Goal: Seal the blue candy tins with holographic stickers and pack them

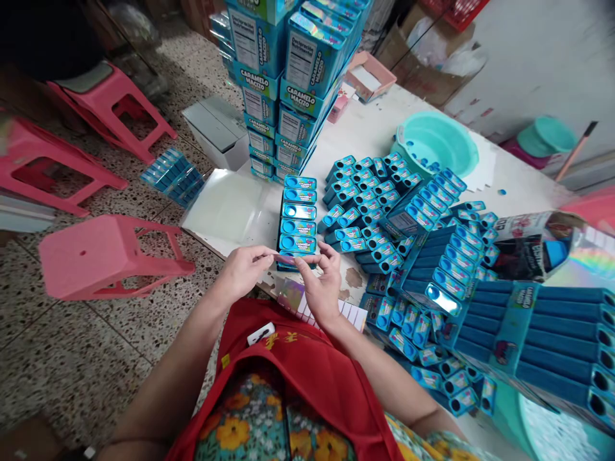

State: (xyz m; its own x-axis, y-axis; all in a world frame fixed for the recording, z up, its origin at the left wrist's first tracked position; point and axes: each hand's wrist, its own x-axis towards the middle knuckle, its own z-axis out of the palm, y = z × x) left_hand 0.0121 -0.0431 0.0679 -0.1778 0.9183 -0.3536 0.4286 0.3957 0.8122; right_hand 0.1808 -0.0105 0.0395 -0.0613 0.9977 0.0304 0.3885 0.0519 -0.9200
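A thin, pinkish shiny strip (285,258) stretches between my two hands. My left hand (244,272) pinches its left end, while the fingers and thumb of my right hand (321,282) close on the other end. Just beyond and partly under the strip stands a row of blue candy boxes (298,227) in a tray, their tops marked "Caramelo Macizo" and each with a round spot. The near end of that row is partly hidden by my fingers. Below my right hand, a shiny sheet with pale rectangles (352,314) lies along the table edge.
Tall stacks of packed blue boxes (300,96) rise at the back. Loose blue boxes (368,202) are heaped to the right, with more packed trays (533,333) nearer me. A turquoise basin (439,142) stands behind them. Pink stools (103,256) occupy the floor on the left.
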